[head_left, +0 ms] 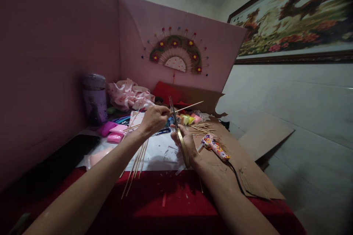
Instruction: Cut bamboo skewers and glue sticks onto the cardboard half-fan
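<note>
My left hand [154, 120] is closed on a thin wooden skewer [191, 106], whose pointed end sticks out to the right. In my right hand [188, 143] is a pair of scissors [180, 140], its blades pointing up and crossing the skewer just beside my left fingers. Whether the blades are fully closed on the wood cannot be made out. Several loose skewers [135, 164] lie below my left hand on a white sheet [158, 156]. Short cut sticks [202, 129] are piled to the right of the scissors.
A flower-patterned glue gun [215, 147] rests on brown cardboard [234, 169] at the right. Pink clay packets [116, 136], a purple tumbler [94, 99] and crumpled spotted cloth [129, 94] stand left. A decorated stick fan [176, 53] hangs on the pink board [220, 51] behind. Red cloth [171, 209] covers the table front.
</note>
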{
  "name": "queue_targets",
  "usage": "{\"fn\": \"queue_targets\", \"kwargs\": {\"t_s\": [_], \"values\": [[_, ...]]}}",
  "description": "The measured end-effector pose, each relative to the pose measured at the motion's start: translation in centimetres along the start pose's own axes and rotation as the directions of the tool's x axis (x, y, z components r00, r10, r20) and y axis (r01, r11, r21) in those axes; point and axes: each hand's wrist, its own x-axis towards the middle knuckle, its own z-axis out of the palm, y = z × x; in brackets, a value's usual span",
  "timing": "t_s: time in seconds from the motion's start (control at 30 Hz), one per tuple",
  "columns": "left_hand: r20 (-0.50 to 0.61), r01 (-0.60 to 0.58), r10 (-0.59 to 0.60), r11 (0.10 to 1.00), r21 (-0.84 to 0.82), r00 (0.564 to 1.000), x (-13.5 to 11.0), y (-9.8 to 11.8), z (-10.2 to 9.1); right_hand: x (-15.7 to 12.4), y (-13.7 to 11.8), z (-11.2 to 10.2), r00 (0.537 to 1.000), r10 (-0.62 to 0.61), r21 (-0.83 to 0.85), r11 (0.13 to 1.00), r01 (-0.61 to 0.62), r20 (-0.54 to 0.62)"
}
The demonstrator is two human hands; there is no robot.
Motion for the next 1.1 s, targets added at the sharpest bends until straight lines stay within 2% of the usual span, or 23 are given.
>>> {"fn": "queue_targets", "kwargs": {"t_s": [0.1,0.2,0.47,0.7,0.83,1.1], "values": [[-0.105,-0.023,0.021,1.000,-0.019,0.994,-0.24,0.01,0.50,-0.07,-0.11,0.03,1.000,0.025,0.034,0.999,-0.025,-0.008],[-0.139,-0.034,0.032,0.999,-0.011,0.990,-0.36,-0.04,0.74,-0.08,-0.16,0.07,0.999,0.032,0.039,0.999,-0.032,-0.004],[-0.076,0.027,-0.015,0.987,0.156,0.997,-0.43,-0.08,0.72,0.17,0.27,-0.17,0.995,-0.102,-0.100,0.990,0.103,0.007],[-0.021,0.032,-0.027,0.961,0.274,0.999,-0.57,0.32,0.62,0.09,-0.11,-0.24,0.994,-0.104,-0.134,0.985,0.107,0.032],[-0.014,0.032,-0.029,0.962,0.272,0.999,-0.51,0.27,0.58,0.09,0.04,-0.26,0.997,-0.076,-0.156,0.985,0.073,-0.016],[-0.097,0.070,-0.055,0.984,0.166,0.994,-0.25,-0.40,0.28,-0.51,-0.16,0.19,0.998,0.057,0.012,0.998,-0.057,-0.006]]}}
